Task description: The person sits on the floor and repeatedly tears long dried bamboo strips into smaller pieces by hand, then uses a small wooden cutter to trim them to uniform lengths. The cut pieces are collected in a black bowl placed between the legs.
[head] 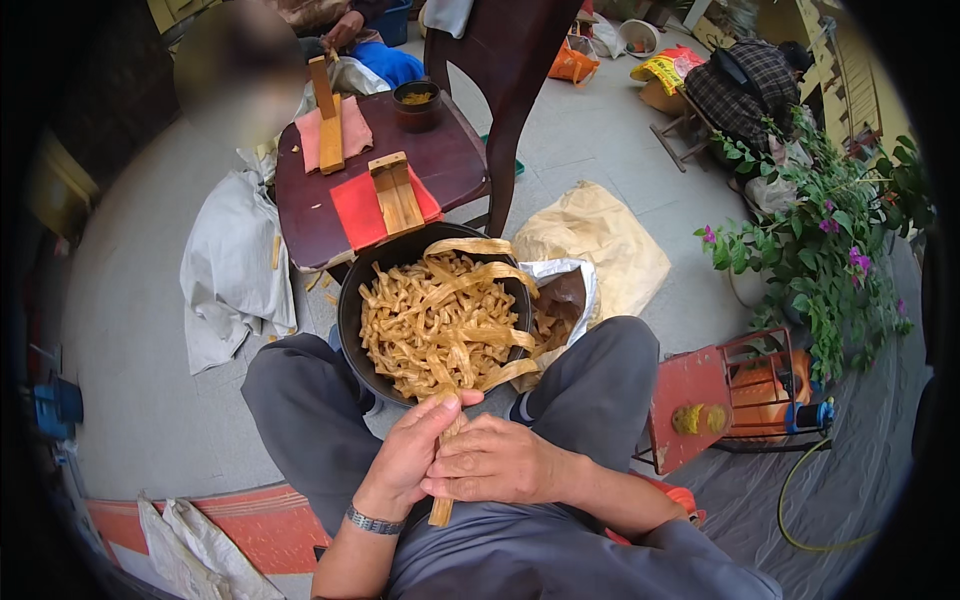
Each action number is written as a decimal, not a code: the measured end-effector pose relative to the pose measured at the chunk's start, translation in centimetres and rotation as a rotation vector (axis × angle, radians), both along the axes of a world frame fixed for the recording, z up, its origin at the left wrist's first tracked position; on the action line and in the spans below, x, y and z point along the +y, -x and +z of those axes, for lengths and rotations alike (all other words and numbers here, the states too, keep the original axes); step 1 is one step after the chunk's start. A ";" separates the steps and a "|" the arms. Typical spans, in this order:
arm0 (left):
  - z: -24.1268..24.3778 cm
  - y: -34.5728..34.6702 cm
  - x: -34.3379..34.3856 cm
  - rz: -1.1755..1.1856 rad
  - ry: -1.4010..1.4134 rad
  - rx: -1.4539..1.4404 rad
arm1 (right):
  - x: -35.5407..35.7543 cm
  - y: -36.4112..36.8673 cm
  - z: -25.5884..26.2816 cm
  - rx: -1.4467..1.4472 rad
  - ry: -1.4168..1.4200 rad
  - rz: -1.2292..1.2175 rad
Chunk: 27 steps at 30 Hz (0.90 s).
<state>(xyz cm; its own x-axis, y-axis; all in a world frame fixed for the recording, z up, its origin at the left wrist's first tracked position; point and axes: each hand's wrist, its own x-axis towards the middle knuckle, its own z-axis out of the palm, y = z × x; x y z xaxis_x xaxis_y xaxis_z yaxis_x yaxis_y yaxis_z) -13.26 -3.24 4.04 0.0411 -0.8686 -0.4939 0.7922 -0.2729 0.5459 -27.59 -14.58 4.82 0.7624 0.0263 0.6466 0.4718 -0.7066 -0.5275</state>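
Observation:
Both hands meet over my lap around a tan, fibrous flat strip (442, 511), whose short end sticks out below the fingers. My left hand (412, 450) pinches it between thumb and fingers, with a metal watch band at the wrist. From the right, my right hand (499, 461) closes over the same strip, fingers curled. The strip's upper part runs to a round black tub (347, 330) between my knees. The tub holds a heap of knotted or folded tan pieces (435, 322), with several long strips looping over its right side.
A dark wooden chair (450, 169) beyond the tub bears wooden L-shaped blocks (397, 199) on cloths and a dark cup (417, 112). White sacks (232, 255) lie left, a cream sack (592, 247) right. A red stool (686, 405) holds a jar. Two other people sit farther off.

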 end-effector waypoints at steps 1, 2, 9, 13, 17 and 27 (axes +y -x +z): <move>1.0 0.4 -0.2 -0.027 -0.054 -0.078 | 0.1 0.2 -0.1 -0.022 -0.018 -0.005; 1.3 0.8 -0.2 -0.036 -0.064 -0.116 | 0.1 0.5 -0.1 -0.006 -0.097 -0.009; 2.7 0.8 0.7 -0.487 0.001 -0.495 | 0.3 1.5 0.7 0.067 -0.579 -0.081; 4.3 -0.7 0.4 -0.898 -0.062 -0.947 | 0.4 1.0 1.6 0.027 -0.399 -0.271; 4.9 -0.8 0.9 -0.723 0.161 -1.221 | 0.5 1.1 -0.1 0.143 -0.265 -0.416; 5.6 1.4 0.4 -0.473 0.127 -1.574 | -0.8 2.3 -1.7 0.673 -0.784 -0.347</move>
